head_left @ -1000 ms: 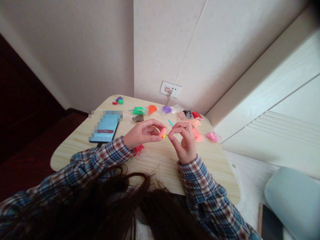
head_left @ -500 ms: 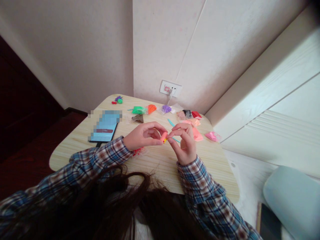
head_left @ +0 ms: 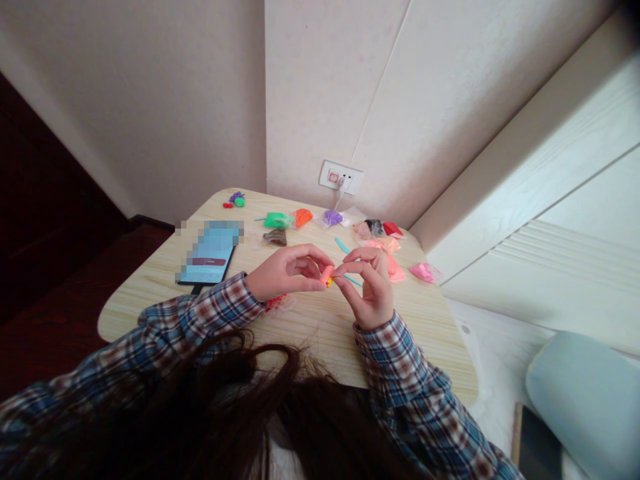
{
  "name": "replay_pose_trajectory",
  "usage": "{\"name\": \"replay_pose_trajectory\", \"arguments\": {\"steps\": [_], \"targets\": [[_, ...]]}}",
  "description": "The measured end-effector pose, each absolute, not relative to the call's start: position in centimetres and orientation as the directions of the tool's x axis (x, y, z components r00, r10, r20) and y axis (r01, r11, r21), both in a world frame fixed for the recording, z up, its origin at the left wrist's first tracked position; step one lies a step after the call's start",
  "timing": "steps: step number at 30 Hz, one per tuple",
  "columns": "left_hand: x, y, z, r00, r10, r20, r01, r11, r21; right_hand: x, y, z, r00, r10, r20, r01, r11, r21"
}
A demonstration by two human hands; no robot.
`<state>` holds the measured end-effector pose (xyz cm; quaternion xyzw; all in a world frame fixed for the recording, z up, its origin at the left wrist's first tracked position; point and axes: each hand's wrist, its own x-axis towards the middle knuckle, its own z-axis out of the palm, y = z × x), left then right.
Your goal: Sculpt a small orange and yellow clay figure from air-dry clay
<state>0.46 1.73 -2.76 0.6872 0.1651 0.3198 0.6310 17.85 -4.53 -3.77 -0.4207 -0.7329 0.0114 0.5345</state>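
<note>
Between my hands, above the middle of the table, is a small coral-pink clay piece (head_left: 327, 274) with yellow and red bits at its lower end. My left hand (head_left: 293, 270) grips it between thumb and fingers from the left. From the right, my right hand (head_left: 367, 283) pinches at its yellow end with thumb and forefinger; the fingertips hide part of that end. Below the left wrist lies a clear bag with red bits (head_left: 277, 303). A turquoise modelling tool (head_left: 342, 245) lies behind the right hand, partly covered by it.
Bags of clay line the table's (head_left: 310, 347) back: green (head_left: 278, 220), orange (head_left: 303, 217), purple (head_left: 333, 217), red (head_left: 393, 230) and pink (head_left: 425, 272). A phone (head_left: 210, 253) lies at left. Small purple, green and red clay shapes (head_left: 239, 201) sit at the back left corner.
Both hands keep nearly the same pose around the clay piece. The right fingertips shift very slightly to the left at its end.
</note>
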Motion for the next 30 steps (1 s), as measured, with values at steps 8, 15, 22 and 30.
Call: {"name": "replay_pose_trajectory", "arguments": {"steps": [8, 15, 22, 30], "targets": [[0.45, 1.55, -2.26, 0.733, 0.650, 0.203, -0.167, -0.117, 0.979, 18.23, -5.20, -3.40, -0.156, 0.521, 0.839, 0.705, 0.653, -0.275], [0.33, 1.75, -2.43, 0.726, 0.652, 0.218, -0.195, -0.109, 0.975, 18.44, -5.43, -3.57, -0.155, 0.496, 0.854, 0.723, 0.646, -0.244], [0.27, 1.76, -2.25, 0.736, 0.635, 0.234, -0.209, -0.117, 0.971, 18.42, -5.37, -3.51, -0.167, 0.481, 0.861, 0.721, 0.655, -0.226], [0.25, 1.80, -2.31, 0.749, 0.617, 0.242, -0.223, -0.110, 0.969, 18.31, -5.36, -3.34, -0.189, 0.486, 0.853, 0.729, 0.652, -0.210]]}}
